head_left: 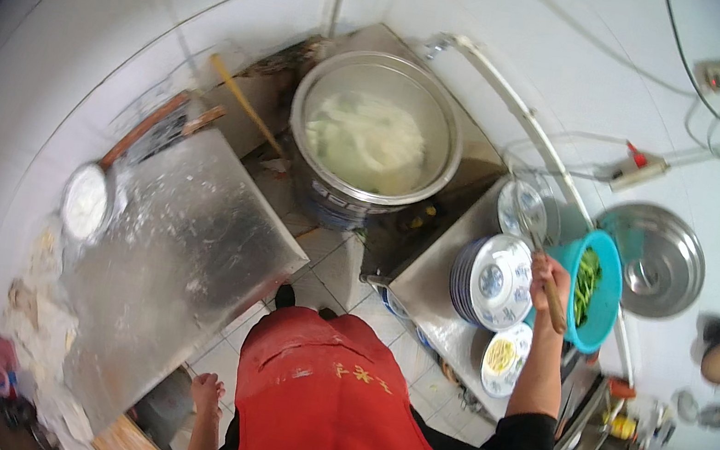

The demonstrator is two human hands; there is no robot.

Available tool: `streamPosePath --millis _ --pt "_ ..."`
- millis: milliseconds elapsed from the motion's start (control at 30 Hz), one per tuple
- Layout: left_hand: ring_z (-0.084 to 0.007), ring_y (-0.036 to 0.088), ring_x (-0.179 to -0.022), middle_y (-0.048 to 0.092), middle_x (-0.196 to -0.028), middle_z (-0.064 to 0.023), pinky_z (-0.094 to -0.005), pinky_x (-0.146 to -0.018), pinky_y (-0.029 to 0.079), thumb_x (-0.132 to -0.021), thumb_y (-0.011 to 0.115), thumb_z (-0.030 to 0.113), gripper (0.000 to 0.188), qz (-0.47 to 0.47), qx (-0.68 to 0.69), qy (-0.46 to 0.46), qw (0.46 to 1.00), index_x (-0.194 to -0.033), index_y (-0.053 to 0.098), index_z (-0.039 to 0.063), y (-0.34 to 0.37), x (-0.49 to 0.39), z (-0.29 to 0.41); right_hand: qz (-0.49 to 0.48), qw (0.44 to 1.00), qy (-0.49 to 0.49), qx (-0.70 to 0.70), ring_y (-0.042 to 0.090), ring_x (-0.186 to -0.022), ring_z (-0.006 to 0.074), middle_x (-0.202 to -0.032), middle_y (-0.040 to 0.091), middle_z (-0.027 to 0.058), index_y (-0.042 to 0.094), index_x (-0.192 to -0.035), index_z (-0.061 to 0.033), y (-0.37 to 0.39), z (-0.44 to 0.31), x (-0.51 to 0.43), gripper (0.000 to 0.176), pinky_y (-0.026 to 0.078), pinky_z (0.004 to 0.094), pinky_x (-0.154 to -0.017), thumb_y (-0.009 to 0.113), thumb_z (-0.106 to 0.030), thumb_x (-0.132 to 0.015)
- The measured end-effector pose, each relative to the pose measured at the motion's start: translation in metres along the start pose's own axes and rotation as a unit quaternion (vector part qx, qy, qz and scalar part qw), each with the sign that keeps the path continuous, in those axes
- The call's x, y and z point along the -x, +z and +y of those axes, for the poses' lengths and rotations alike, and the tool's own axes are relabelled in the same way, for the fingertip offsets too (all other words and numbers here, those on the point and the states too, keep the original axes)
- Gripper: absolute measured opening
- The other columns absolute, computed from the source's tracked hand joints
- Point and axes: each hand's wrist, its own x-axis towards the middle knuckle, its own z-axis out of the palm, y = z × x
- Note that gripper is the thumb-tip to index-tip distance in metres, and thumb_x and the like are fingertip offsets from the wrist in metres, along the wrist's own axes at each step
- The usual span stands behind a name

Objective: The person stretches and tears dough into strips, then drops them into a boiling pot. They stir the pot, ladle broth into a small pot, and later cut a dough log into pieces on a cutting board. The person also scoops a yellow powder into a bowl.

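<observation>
My right hand (548,281) grips a long utensil by its wooden handle (555,303); its metal end reaches over a patterned bowl (522,207) at the back of the right counter. Next to that hand stand a stack of blue-and-white bowls (493,280) and a turquoise plastic basket (609,297) with green leafy vegetables (588,280). Nearer me sits a bowl with pale noodles or shreds (499,358). Low on the left, beside the steel table, hangs my left hand (207,389), its fingers curled; nothing shows in it.
Ahead, a large metal pot (375,126) holds cloudy liquid and pale food. The left steel table (191,235) is dusted with flour and carries a bowl of white powder (86,203). A white pipe (535,129) runs along the right wall, near a steel basin (665,264).
</observation>
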Motion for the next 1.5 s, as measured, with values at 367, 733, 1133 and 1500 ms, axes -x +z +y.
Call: streamPosePath --millis 367,733,1133,1500 --pt "-0.0171 0.059 -0.065 0.06 -0.081 -0.0085 -0.0333 -0.054 0.048 -0.078 0.068 0.01 0.029 0.159 -0.063 -0.008 0.985 -0.102 0.058 -0.002 -0.078 0.077 -0.192 0.017 0.597 0.018 0.802 0.057 -0.072 0.0243 -0.08 0.057 0.0121 0.061 -0.095 0.0032 -0.081 -0.044 0.011 0.029 0.049 0.0365 -0.064 0.061 -0.025 -0.088" --pt "-0.0222 0.053 -0.073 0.056 -0.089 -0.0076 -0.0401 -0.065 0.048 -0.085 0.066 0.043 0.05 0.484 0.395 -0.136 0.769 -0.113 0.053 0.004 -0.255 0.047 -0.283 -0.097 0.161 -0.202 0.961 0.057 -0.1 0.0359 -0.103 0.062 0.0152 0.063 -0.103 -0.007 -0.048 0.061 0.056 0.022 0.046 0.051 -0.084 0.062 -0.024 -0.088" --pt "-0.0236 0.059 -0.074 0.065 -0.087 -0.0138 -0.0367 -0.066 0.051 -0.095 0.047 0.063 0.074 0.633 0.463 -0.08 0.616 -0.101 0.066 -0.009 -0.362 0.026 -0.359 -0.505 0.415 0.23 0.721 0.065 -0.101 0.0276 -0.107 0.069 0.0158 0.06 -0.122 -0.0001 0.212 0.766 0.198 0.039 0.052 0.0385 -0.086 0.063 -0.017 -0.088" --pt "-0.0243 0.064 -0.082 0.067 -0.094 -0.0161 -0.0364 -0.073 0.053 -0.101 0.041 0.054 0.069 0.582 0.482 -0.099 0.647 -0.105 0.062 -0.011 -0.283 0.23 -0.365 -0.264 0.56 0.67 0.409 0.062 -0.101 0.0269 -0.105 0.065 0.0131 0.062 -0.103 -0.0022 0.213 0.882 0.37 0.027 0.052 0.0427 -0.079 0.063 -0.002 -0.076"
